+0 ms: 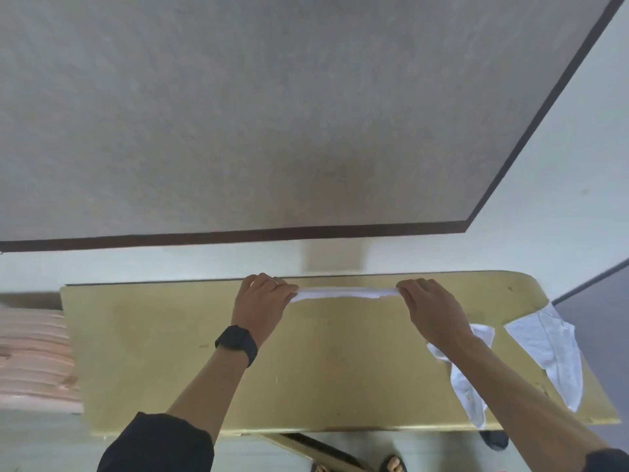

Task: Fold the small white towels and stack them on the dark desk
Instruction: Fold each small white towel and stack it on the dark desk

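You have one small white towel [343, 293] stretched out as a narrow band between your two hands. It sits at the far edge of the desk [170, 352], about midway along it. Your left hand [263, 299] grips its left end and your right hand [430, 306] grips its right end. On both hands the fingers are curled down close together over the cloth. The thumbs are hidden beneath, so I cannot tell whether this is a pinch or a fuller grasp. The band looks taut, and I cannot tell whether it touches the desk or hangs just above it.

This reads as the middle of a fold, with the towel already narrowed lengthwise. To do it well:

- Hold the tension even on both ends so the band does not sag or twist.
- Check that the long edges line up, then lay the towel flat on bare desk, nearer to you.
- Bring one end over to meet the other, corners first, and press the crease with flat fingers.

Two more towels lie unfolded at the right end. The second towel [548, 352] is near the right edge. The third towel [466, 386] is partly under your right forearm, with its tail draped off the near edge. No stack shows yet, so start it toward the middle or left, well apart from those two. Lift your right arm clear so it does not drag the third towel off.
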A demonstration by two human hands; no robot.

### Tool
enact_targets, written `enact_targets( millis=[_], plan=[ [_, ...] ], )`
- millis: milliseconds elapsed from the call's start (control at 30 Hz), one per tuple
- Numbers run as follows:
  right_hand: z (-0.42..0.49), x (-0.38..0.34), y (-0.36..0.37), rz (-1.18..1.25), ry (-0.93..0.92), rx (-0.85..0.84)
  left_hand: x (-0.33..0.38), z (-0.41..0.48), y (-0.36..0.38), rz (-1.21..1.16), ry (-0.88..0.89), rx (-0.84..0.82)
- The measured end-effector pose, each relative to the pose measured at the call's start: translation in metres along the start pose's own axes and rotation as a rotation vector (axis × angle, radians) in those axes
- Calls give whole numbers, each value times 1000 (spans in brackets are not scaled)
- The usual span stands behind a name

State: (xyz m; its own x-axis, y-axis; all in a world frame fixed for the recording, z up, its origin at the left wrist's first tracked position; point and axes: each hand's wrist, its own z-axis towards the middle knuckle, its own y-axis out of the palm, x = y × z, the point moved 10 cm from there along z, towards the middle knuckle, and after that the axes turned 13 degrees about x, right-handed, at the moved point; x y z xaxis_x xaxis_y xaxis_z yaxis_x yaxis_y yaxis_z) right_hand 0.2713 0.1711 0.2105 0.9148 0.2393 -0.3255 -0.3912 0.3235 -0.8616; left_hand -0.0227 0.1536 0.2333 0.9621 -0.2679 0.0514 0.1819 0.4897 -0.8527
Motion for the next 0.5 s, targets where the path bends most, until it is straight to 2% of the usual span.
enact_targets(
  millis=[167,300,500],
  plan=[
    [-81,14,51,1,44,-149,13,-89,44,-40,-30,-219],
    [-172,21,87,0,56,-344,31,-173,69,-118,-100,-422],
    [-272,24,116,-79,38,-677,56,-265,82,-154,-122,-584]
  ],
)
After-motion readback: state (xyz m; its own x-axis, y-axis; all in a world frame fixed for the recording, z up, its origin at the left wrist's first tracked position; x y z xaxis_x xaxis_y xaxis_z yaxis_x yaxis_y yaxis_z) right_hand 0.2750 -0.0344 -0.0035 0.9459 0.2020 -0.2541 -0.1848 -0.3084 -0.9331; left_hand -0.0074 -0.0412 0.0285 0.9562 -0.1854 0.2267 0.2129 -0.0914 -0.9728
